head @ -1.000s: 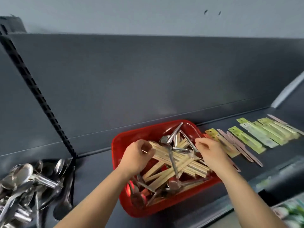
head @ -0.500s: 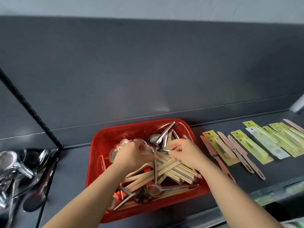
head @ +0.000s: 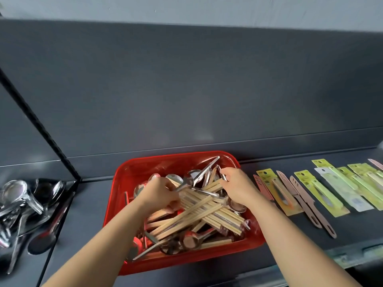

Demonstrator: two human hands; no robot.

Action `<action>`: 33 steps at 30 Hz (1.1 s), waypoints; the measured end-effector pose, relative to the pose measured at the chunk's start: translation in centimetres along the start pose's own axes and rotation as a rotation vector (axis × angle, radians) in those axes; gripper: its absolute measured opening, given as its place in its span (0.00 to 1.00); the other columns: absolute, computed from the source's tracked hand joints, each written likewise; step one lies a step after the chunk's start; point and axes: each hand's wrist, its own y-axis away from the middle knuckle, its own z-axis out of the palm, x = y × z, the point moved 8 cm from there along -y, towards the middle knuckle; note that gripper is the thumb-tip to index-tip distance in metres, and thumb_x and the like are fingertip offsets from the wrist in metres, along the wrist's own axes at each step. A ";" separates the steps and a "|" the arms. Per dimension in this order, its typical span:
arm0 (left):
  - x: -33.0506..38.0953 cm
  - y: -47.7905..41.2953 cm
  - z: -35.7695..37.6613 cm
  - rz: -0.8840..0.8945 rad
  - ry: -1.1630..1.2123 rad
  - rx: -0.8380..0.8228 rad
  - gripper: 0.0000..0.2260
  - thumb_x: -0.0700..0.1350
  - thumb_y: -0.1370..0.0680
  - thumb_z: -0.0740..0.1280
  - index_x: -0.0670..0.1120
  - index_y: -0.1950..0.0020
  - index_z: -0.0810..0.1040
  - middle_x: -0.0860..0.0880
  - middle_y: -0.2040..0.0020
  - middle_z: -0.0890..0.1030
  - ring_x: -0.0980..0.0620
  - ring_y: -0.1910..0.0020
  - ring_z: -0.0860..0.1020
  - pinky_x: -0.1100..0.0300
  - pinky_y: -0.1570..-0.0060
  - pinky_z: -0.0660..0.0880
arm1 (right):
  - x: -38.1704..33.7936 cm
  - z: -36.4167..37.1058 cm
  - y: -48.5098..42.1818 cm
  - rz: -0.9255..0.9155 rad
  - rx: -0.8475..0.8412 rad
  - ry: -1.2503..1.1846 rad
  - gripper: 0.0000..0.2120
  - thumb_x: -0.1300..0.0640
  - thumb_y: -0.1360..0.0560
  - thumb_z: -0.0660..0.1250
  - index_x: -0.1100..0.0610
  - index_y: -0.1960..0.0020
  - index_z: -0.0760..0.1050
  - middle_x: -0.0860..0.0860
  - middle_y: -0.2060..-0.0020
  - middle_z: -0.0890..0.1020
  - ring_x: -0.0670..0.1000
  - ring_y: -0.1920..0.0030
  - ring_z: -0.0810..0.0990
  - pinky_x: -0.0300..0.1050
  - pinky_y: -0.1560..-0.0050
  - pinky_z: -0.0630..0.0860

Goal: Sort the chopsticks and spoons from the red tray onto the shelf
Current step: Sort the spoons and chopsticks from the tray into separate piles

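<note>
Steel spoons (head: 194, 174), stiff and likely slippery, are pinched by their handles in the grip of left hand (head: 158, 196) and right hand (head: 238, 188).

Single head view, downward, close above shelf (head: 89, 204), edges seemingly warped

The red tray (head: 132, 172) looks like glossy plastic, kinda see-through at the walls. The chopsticks (head: 199, 210) are pale bare wood, matt. The spoons (head: 192, 239) are shiny polished metal, same for the spoon pile (head: 22, 201) on the left. The shelf (head: 83, 220) is smooth dark matt metal. The packets (head: 323, 191) look like glossy card and plastic.
</note>
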 end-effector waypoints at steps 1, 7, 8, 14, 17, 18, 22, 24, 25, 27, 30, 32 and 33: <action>-0.2 0.0 -0.8 0.000 0.027 0.038 0.03 0.35 0.27 0.64 0.39 0.60 0.75 0.43 0.68 0.84 0.51 0.75 0.80 0.59 0.75 0.77 | -0.1 0.2 -0.2 0.001 -0.009 0.024 0.21 0.60 0.20 0.62 0.55 0.27 0.68 0.52 0.32 0.74 0.45 0.53 0.77 0.36 0.56 0.72; 0.2 0.0 -3.5 0.097 -0.046 0.206 0.04 0.43 0.28 0.67 0.47 0.61 0.74 0.53 0.77 0.78 0.57 0.81 0.68 0.64 0.79 0.64 | -0.8 0.9 -0.8 0.013 0.046 0.024 0.22 0.67 0.24 0.65 0.53 0.33 0.73 0.50 0.40 0.80 0.50 0.50 0.80 0.40 0.57 0.79; 0.4 0.1 -3.5 0.115 -0.053 0.220 0.06 0.43 0.28 0.68 0.48 0.64 0.73 0.53 0.78 0.77 0.59 0.81 0.68 0.66 0.79 0.64 | -1.0 0.8 -0.8 0.017 0.069 0.028 0.20 0.66 0.25 0.66 0.51 0.36 0.75 0.50 0.45 0.81 0.50 0.52 0.81 0.45 0.56 0.81; 2.4 -1.2 -1.9 0.204 -0.039 0.163 0.05 0.44 0.32 0.75 0.48 0.58 0.83 0.54 0.69 0.78 0.56 0.72 0.72 0.62 0.70 0.69 | -1.0 -2.5 -1.8 0.035 0.238 -0.024 0.09 0.58 0.28 0.71 0.53 0.48 0.78 0.49 0.54 0.84 0.52 0.55 0.82 0.44 0.54 0.77; 3.8 -2.6 -0.3 0.203 -0.096 0.136 0.10 0.44 0.35 0.78 0.49 0.55 0.83 0.54 0.63 0.80 0.54 0.65 0.76 0.62 0.66 0.70 | -0.7 -2.5 -2.2 0.054 0.174 -0.286 0.04 0.65 0.30 0.71 0.66 0.57 0.80 0.58 0.61 0.85 0.54 0.62 0.86 0.59 0.51 0.81; 4.2 -3.1 0.3 0.199 -0.123 0.121 0.11 0.43 0.35 0.78 0.48 0.54 0.83 0.53 0.61 0.81 0.53 0.62 0.78 0.62 0.63 0.72 | -0.4 -2.6 -2.3 0.069 0.165 -0.326 0.05 0.66 0.30 0.71 0.69 0.57 0.79 0.60 0.62 0.85 0.54 0.63 0.86 0.61 0.51 0.81; 4.9 -4.9 2.3 0.200 -0.288 0.022 0.13 0.45 0.36 0.78 0.48 0.54 0.82 0.52 0.61 0.82 0.49 0.58 0.80 0.60 0.59 0.75 | 0.7 -2.7 -2.7 0.125 0.148 -0.367 0.05 0.65 0.34 0.75 0.63 0.61 0.80 0.57 0.65 0.85 0.55 0.65 0.86 0.60 0.54 0.82; 4.9 -5.4 2.7 0.208 -0.272 -0.022 0.09 0.44 0.36 0.78 0.51 0.59 0.82 0.55 0.65 0.81 0.53 0.64 0.79 0.64 0.64 0.72 | 1.2 -2.7 -3.0 0.158 0.134 -0.394 0.06 0.64 0.34 0.76 0.58 0.61 0.80 0.55 0.65 0.85 0.53 0.66 0.86 0.59 0.56 0.83; 5.0 -5.7 2.8 0.222 -0.273 -0.032 0.08 0.43 0.36 0.78 0.51 0.60 0.83 0.54 0.66 0.81 0.55 0.65 0.78 0.64 0.65 0.72 | 1.3 -2.6 -3.0 0.170 0.122 -0.415 0.06 0.64 0.33 0.76 0.58 0.60 0.80 0.55 0.64 0.85 0.52 0.67 0.86 0.58 0.57 0.83; 5.1 -6.2 2.6 0.258 -0.268 -0.029 0.06 0.41 0.33 0.77 0.49 0.59 0.84 0.52 0.66 0.82 0.55 0.68 0.78 0.63 0.64 0.74 | 1.5 -2.3 -3.5 0.187 0.105 -0.449 0.05 0.66 0.31 0.74 0.62 0.55 0.81 0.56 0.65 0.85 0.52 0.67 0.86 0.56 0.58 0.84; 5.1 -6.5 1.2 0.296 -0.162 0.013 0.04 0.39 0.30 0.75 0.46 0.57 0.85 0.50 0.65 0.83 0.56 0.69 0.78 0.65 0.63 0.75 | 1.2 -2.1 -4.5 0.183 0.073 -0.405 0.05 0.67 0.29 0.70 0.68 0.55 0.79 0.57 0.67 0.85 0.52 0.67 0.86 0.58 0.56 0.83; 5.1 -6.5 -0.2 0.324 -0.071 0.066 0.03 0.39 0.29 0.74 0.45 0.56 0.84 0.51 0.64 0.83 0.60 0.69 0.76 0.71 0.66 0.71 | 0.8 -1.8 -5.2 0.177 0.051 -0.372 0.05 0.66 0.28 0.69 0.67 0.60 0.78 0.56 0.69 0.85 0.53 0.67 0.86 0.57 0.56 0.83; 5.1 -6.3 -0.8 0.344 -0.040 0.102 0.03 0.39 0.28 0.74 0.46 0.56 0.84 0.53 0.65 0.82 0.62 0.70 0.75 0.73 0.67 0.69 | 0.5 -1.7 -5.4 0.176 0.046 -0.364 0.07 0.65 0.27 0.69 0.65 0.64 0.76 0.55 0.70 0.84 0.53 0.67 0.86 0.56 0.56 0.83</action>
